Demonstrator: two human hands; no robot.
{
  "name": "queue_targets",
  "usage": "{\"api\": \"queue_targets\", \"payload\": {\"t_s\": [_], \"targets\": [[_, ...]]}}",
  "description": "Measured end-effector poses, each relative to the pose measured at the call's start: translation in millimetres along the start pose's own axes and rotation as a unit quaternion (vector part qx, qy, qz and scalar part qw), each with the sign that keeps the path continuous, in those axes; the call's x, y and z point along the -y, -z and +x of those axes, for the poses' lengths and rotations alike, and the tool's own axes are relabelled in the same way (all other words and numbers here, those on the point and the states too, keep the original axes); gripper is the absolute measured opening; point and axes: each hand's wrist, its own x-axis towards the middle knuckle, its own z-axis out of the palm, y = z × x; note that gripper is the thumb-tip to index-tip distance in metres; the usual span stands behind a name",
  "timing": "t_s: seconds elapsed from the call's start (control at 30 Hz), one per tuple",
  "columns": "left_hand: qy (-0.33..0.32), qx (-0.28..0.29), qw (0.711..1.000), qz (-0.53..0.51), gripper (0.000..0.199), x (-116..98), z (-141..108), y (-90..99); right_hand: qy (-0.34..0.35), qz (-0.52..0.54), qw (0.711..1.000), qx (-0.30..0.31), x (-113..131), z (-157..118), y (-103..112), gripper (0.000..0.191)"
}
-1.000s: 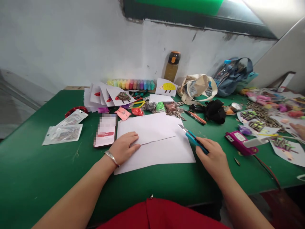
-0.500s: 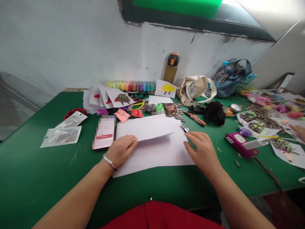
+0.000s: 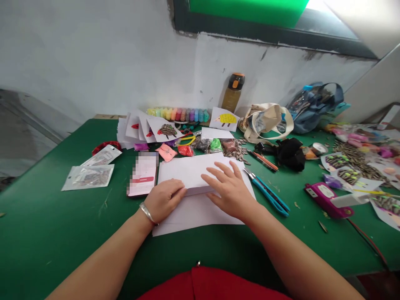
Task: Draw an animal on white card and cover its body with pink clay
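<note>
White paper (image 3: 193, 208) lies on the table in front of me, its upper layer folded over so that the loose edge stands a little raised. My left hand (image 3: 164, 202), with a silver bangle at the wrist, has its fingers and thumb together at the left end of that edge, holding the paper. Fingers spread, my right hand (image 3: 229, 189) is over the right half of the folded layer; whether it touches is unclear. Just right of the paper lies a blue utility knife (image 3: 270, 195), its tip by the sheet's right edge, untouched by either hand.
A phone (image 3: 143, 175) and clear packets (image 3: 89, 177) lie left on the green table (image 3: 78, 233). Behind are hedgehog pictures (image 3: 167, 130), clay packets (image 3: 186, 151), sunflower seeds (image 3: 239, 151) and a bottle (image 3: 233, 93). A magenta glue gun (image 3: 326, 202) lies right.
My right hand has moved left from the sheet's right edge onto the folded layer, and its fingers have spread. The blue knife now shows fully. My left hand keeps its place on the paper.
</note>
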Motion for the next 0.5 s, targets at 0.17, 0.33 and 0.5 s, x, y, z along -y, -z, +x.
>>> {"api": "queue_targets", "payload": {"t_s": [0.17, 0.33, 0.5], "targets": [[0.012, -0.004, 1.0, -0.009, 0.028, 0, 0, -0.8, 0.018, 0.012, 0.997, 0.071, -7, 2, -17, 0.016], [0.017, -0.022, 0.999, -0.021, 0.027, -1, 0, -0.4, 0.046, 0.002, 0.997, 0.067, -7, 2, -27, 0.015], [0.003, -0.106, 0.994, -0.019, 0.021, -3, -3, 1.1, 0.033, -0.016, 0.998, 0.059, -5, 0, -31, 0.014]]}}
